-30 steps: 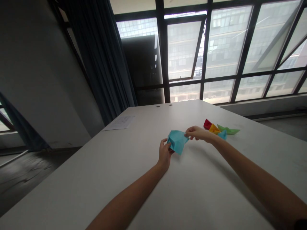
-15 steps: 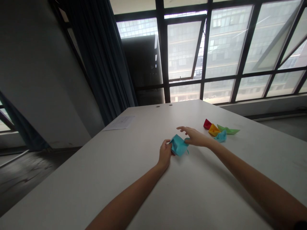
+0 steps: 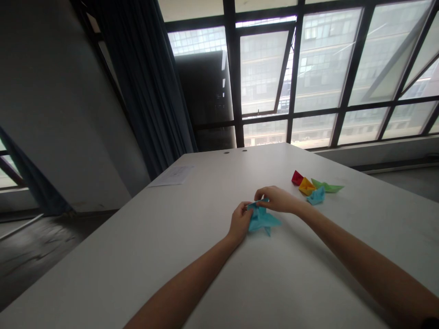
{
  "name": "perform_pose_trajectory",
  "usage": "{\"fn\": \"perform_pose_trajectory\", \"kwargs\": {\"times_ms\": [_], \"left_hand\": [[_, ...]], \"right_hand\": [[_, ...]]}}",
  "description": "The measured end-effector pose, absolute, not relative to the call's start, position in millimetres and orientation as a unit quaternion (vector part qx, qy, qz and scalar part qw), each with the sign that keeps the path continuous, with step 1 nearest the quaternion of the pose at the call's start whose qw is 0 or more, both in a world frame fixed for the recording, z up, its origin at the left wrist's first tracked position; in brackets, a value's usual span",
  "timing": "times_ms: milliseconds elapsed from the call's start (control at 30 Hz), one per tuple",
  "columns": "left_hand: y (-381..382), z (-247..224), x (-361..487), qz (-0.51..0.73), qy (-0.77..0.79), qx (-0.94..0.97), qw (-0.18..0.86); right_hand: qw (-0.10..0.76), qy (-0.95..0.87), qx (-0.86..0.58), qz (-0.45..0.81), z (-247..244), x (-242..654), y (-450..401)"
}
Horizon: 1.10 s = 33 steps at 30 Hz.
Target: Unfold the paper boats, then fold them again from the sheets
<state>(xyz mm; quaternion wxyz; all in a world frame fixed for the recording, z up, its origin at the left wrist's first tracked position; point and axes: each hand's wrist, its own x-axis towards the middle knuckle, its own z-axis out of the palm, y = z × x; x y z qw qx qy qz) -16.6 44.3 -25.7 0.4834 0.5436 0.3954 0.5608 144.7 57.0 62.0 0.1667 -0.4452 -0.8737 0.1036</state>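
Between my two hands is a light-blue folded paper [image 3: 263, 220], with creased flaps and pointed ends sticking out to the right and downward. My left hand [image 3: 240, 222] grips its left side, thumb on the near face. Fingers of my right hand [image 3: 277, 199] are bent and pinch the paper's upper edge. Part of the paper is hidden behind the fingers. To the right of my right wrist lie several folded paper pieces: a red one [image 3: 297, 177], a yellow one [image 3: 306, 186], a light-blue one [image 3: 316, 195] and a long green one [image 3: 327, 186].
The white table [image 3: 212, 274] stretches away toward the windows [image 3: 264, 73]. A printed sheet of paper [image 3: 171, 176] lies at its left edge. Two dark round spots are near the far edge. A dark blue curtain [image 3: 144, 82] hangs at the left.
My right hand has come down and closed on the paper's upper edge. The light-blue paper has turned, its pointed ends now showing to the right and below. My left hand still holds it.
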Motion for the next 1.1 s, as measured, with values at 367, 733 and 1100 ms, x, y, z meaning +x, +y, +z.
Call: {"fn": "perform_pose_trajectory", "kwargs": {"times_ms": [367,733,1100], "left_hand": [[46,-29,-15,0.58,0.394,0.519,0.489],[49,-30,-15,0.553,0.426,0.523,0.489],[41,-22,-16,0.546,0.419,0.556,0.466]], "right_hand": [[0.177,-0.864,-0.46,0.104,65,163,71],[0.15,-0.902,-0.402,-0.055,55,152,62],[0.105,-0.918,-0.355,-0.139,51,147,64]]}}
